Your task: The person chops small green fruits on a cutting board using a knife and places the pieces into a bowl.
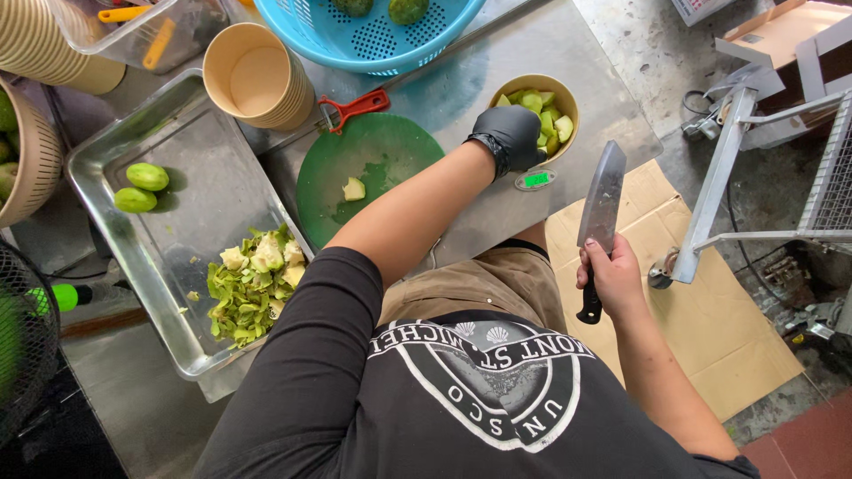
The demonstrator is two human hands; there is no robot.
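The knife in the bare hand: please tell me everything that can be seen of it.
The knife is a cleaver type with a broad, grey, dull metal blade and a black handle. The right hand, bare, grips the handle, so only its lower end shows. The blade points up and away from the person, slightly tilted, off the table edge above the cardboard on the floor. Nothing else touches it.

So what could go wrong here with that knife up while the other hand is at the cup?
The right hand holds the knife blade-up off the counter edge, close to the body; a slip might cut. The gloved left hand reaches across to the full paper cup near the edge, which could tip.
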